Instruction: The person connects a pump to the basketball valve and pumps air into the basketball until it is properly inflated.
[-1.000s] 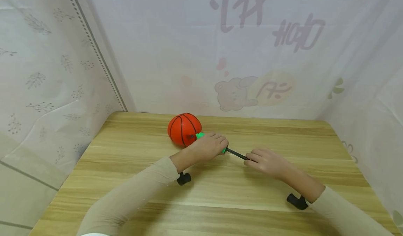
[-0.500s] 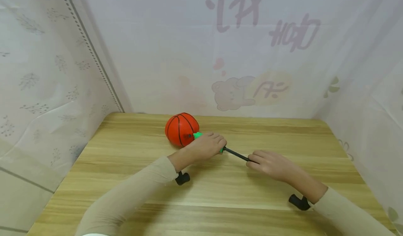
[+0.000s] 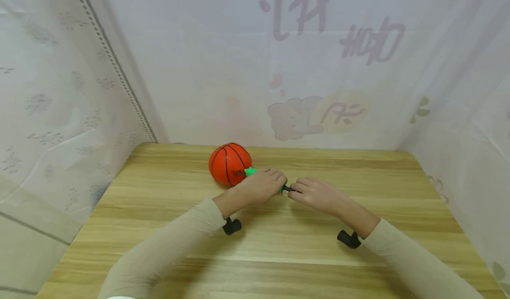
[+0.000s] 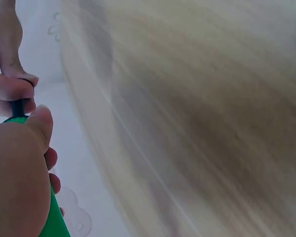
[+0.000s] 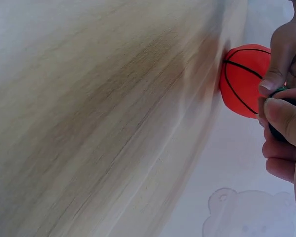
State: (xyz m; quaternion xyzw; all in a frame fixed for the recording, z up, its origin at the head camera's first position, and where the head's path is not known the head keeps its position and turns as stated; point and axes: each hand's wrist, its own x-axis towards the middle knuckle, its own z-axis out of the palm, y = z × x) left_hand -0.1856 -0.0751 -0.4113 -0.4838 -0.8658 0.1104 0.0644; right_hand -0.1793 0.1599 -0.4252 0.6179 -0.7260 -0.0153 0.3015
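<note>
An orange-red toy basketball with black lines sits on the table, its side looking slightly sunken. Against it points the green tip of a hand pump. My left hand grips the green barrel, fingers wrapped round it and most of it hidden. With my right hand I hold the black handle at the pump's other end. Only a short stretch of black rod shows between the two hands. In the right wrist view the ball appears behind my left hand.
The wood-grain table ends at a pale printed cloth at the back, with more cloth at both sides. A black wrist fitting hangs beneath each forearm, the left fitting and the right fitting.
My right hand has slid left toward my left hand, pushing the black rod into the green barrel. The left hand and the ball stay about where they were.
</note>
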